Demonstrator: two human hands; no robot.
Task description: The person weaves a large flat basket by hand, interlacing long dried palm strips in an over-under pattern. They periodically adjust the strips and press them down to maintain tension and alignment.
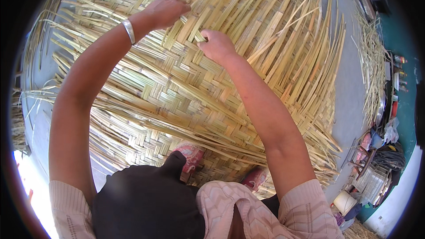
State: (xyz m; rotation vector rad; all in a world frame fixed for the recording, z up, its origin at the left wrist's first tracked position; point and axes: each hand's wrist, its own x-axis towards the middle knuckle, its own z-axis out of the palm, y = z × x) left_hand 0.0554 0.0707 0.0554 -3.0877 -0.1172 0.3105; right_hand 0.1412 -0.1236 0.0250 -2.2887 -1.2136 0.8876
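Observation:
A large mat of split-cane strips, woven in a zigzag pattern, spreads over the floor beneath me. Long loose strip ends fan out to the far right and to the left. My right hand is closed, pinching a flat cane strip that stands up a little from the weave. Farther off and to the left, my left hand lies low over the strips, its fingers curled down; what is under its fingertips is hidden. A silvery bracelet circles my left wrist.
My patterned pink shoes rest on the mat. Grey floor borders it. Loose cane strips lie along the right side, near a wire basket, a coil of black cable and a pale bucket by the green wall.

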